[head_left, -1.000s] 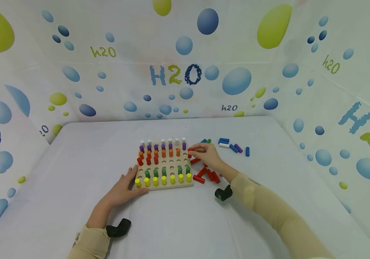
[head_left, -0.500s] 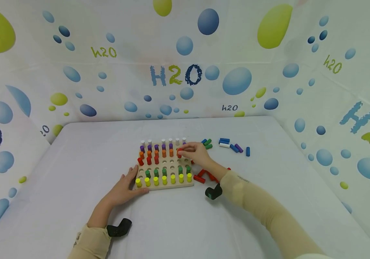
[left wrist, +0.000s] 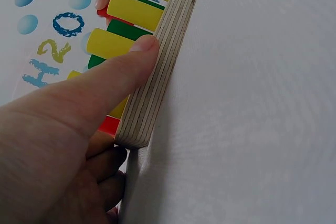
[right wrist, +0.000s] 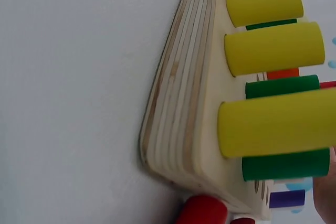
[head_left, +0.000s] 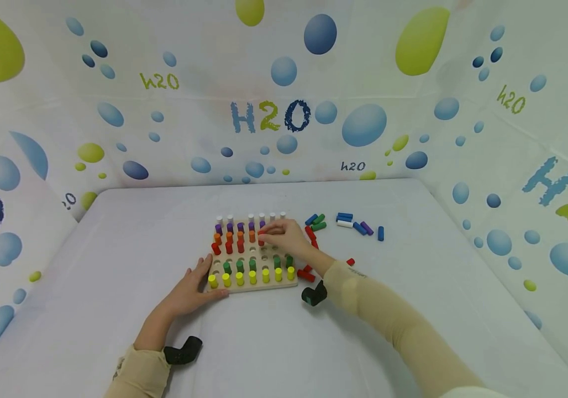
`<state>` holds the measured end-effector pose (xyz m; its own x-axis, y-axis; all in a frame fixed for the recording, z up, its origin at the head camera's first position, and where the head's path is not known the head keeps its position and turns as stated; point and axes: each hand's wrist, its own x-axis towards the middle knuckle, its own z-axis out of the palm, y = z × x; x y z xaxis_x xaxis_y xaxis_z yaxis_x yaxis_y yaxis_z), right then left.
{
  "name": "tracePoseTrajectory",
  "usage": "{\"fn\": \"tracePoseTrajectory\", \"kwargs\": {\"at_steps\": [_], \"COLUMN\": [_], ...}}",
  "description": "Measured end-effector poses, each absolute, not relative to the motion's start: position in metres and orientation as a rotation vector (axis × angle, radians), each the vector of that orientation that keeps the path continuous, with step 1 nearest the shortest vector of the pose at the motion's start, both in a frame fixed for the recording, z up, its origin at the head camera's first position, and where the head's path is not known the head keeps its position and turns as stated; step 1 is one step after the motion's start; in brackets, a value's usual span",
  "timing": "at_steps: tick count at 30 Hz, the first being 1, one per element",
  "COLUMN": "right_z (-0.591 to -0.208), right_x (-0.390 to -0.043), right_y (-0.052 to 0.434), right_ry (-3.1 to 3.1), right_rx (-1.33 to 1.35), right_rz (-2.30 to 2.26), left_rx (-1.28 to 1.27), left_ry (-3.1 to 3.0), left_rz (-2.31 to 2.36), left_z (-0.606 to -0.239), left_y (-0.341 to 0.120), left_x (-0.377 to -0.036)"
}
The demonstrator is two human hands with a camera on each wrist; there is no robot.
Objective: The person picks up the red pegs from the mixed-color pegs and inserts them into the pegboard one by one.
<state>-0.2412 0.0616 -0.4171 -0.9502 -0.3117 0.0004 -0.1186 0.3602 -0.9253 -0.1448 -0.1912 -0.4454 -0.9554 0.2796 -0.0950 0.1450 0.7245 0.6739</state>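
Note:
A wooden pegboard with rows of coloured pegs lies mid-table. My left hand holds its near left corner. The left thumb rests on the front edge in the left wrist view, with the other fingers by the left side. My right hand is over the board and pinches a red peg upright at the red row, right of several standing red pegs. Whether its lower end is in a hole cannot be seen. Yellow pegs fill the front row; green pegs stand behind with gaps.
Loose red pegs lie right of the board, some partly under the right forearm. Farther back are loose green pegs, blue pegs, a white peg and a purple peg. A printed cloth backdrop rises behind the table.
My right hand has carried the red peg leftward from the board's right edge to the middle of the red row. The left hand and the board have stayed put.

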Motion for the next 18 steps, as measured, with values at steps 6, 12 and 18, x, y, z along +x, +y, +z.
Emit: {"fn": "tracePoseTrajectory", "kwargs": {"at_steps": [6, 12, 18], "right_z": [-0.418, -0.419, -0.422], "right_x": [-0.242, -0.241, -0.243], "right_y": [0.051, 0.044, 0.04], "right_ry": [2.429, 2.378, 2.385], "right_rx": [-0.405, -0.417, -0.432], "right_rz": [-1.637, -1.655, -1.641], "left_rx": [0.339, 0.332, 0.337], "left_ry": [2.73, 2.729, 2.739], "left_rz": [1.041, 1.033, 1.031], "left_z": [-0.444, -0.444, -0.443], "left_y": [-0.192, -0.192, -0.191], "left_x": [-0.145, -0.145, -0.144]}}
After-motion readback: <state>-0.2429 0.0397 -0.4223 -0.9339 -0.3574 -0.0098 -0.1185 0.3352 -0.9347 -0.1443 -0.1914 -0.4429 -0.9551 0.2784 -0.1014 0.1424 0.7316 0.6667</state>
